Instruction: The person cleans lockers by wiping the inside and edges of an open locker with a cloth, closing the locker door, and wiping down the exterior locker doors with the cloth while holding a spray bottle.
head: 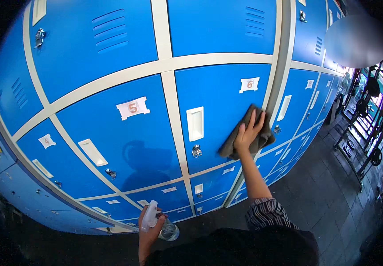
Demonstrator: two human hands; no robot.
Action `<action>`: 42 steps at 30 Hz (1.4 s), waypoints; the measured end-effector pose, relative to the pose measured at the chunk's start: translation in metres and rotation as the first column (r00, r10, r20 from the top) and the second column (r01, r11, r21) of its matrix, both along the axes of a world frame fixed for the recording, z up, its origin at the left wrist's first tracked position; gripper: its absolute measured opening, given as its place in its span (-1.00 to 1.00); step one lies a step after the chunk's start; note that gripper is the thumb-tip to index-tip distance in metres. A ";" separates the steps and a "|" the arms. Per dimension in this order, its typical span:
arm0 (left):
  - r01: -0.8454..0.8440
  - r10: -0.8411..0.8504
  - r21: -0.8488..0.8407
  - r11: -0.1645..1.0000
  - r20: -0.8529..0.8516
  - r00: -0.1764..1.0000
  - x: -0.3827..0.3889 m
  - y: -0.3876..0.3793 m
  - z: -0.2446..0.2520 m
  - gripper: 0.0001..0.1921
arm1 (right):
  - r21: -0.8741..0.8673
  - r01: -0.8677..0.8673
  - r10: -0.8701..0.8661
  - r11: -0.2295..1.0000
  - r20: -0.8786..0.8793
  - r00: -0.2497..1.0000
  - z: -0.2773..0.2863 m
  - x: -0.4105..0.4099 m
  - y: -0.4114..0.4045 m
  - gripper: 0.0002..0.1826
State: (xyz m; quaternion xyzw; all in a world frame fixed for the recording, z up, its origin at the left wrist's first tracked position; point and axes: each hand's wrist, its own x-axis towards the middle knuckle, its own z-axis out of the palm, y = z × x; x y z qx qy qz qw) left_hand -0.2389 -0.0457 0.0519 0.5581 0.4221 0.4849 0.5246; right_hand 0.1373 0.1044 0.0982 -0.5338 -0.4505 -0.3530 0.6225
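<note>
My right hand (248,134) presses a dark grey-brown cloth (232,141) flat against a blue metal locker door (223,99), near its lower right corner. The cloth reaches over the door's right edge onto the frame. Down by my body, my left hand (150,229) grips a clear spray bottle (169,230) with a white trigger head (150,216). That bottle is held away from the doors. On the wiped door are a white recessed handle (195,123), a metal hasp lock (196,151) and a numbered paper label (249,85).
Another locker door (111,133) on the left carries a similar label (133,108). More lockers (306,99) run off to the right. Gym racks with weight plates (366,109) stand on the dark tiled floor (324,186) at far right. A blurred patch covers the upper right.
</note>
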 end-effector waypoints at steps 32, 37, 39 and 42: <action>-0.038 0.037 -0.008 0.999 -0.089 0.995 0.012 -0.010 0.015 -0.60 | 0.116 -0.042 0.014 0.992 0.226 0.974 0.123 0.017 0.007 -0.51; -0.062 0.059 -0.041 0.997 -0.057 0.997 0.013 -0.008 0.011 -0.58 | -0.066 -0.028 0.045 0.997 0.282 0.958 0.015 0.043 0.003 -0.51; -0.025 0.025 -0.017 1.000 -0.045 0.999 0.018 -0.006 0.013 -0.57 | -0.114 -0.017 0.056 0.993 0.355 0.933 -0.032 0.058 -0.001 -0.52; 0.012 -0.012 0.006 1.000 -0.068 0.998 0.017 -0.006 0.011 -0.55 | -0.151 -0.003 0.057 0.989 0.356 0.933 -0.093 0.061 -0.004 -0.55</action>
